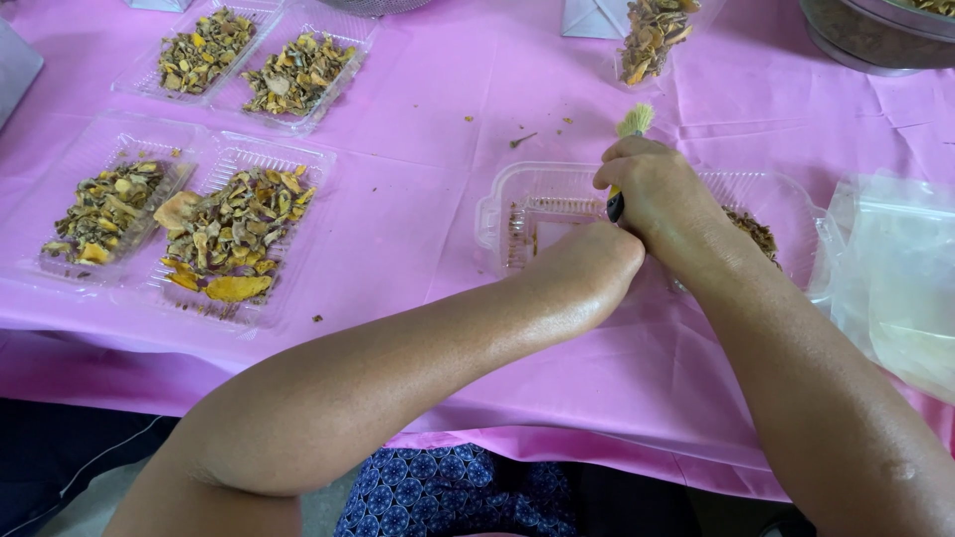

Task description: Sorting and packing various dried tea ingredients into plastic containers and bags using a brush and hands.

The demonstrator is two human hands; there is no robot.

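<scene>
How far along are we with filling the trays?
Done: four clear trays on the pink cloth already hold dried pieces. In hand: the right hand grips a brush over the open tray, with the left hand beside it. Left: that tray's near compartment holds only crumbs; more dried pieces wait in the bowl.

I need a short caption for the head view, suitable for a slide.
Two hands, right hand gripping a small brush, work over a clear plastic tray on a pink tablecloth beside trays of dried pieces.
</scene>
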